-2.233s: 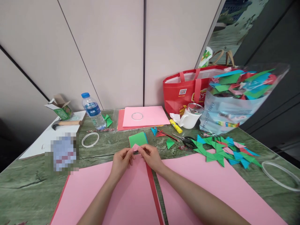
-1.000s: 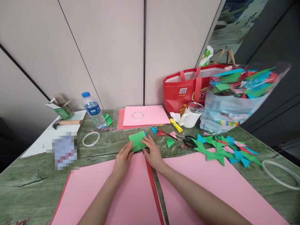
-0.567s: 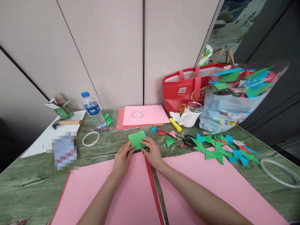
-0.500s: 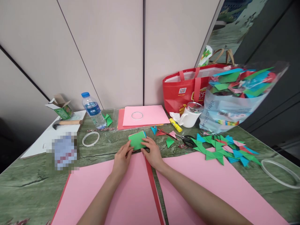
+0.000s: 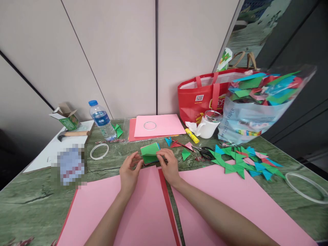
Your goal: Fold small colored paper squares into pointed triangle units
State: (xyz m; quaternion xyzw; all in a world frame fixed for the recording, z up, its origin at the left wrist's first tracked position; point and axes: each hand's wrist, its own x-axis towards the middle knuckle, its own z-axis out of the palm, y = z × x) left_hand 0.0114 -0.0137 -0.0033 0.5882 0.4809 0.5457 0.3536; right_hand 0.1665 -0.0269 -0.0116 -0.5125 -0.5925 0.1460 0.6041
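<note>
A small stack of square green paper [image 5: 150, 149] lies on the table beyond the pink sheets, with blue and pink edges showing under it. Its top green sheet is lifted and bent up along the near side. My right hand [image 5: 169, 166] pinches that sheet at its right edge between thumb and forefinger. At the stack's left edge is my left hand [image 5: 130, 171], its fingers curved and thumb apart; whether the tips touch the paper is hard to see. Folded green [image 5: 186, 154], blue [image 5: 168, 141] and red [image 5: 175, 144] paper pieces lie to the right.
Large pink sheets [image 5: 123, 212] cover the near table. Scissors [image 5: 205, 152], a glue stick [image 5: 192, 135], a white mug [image 5: 208, 126] and joined paper stars [image 5: 232, 165] sit right. A water bottle [image 5: 102, 123], hammer [image 5: 74, 134] and white ring [image 5: 99, 151] stand or lie left.
The top green sheet has come up from the stack along its near side, in my right hand's pinch. My left hand has moved slightly left, its fingers off the paper's face.
</note>
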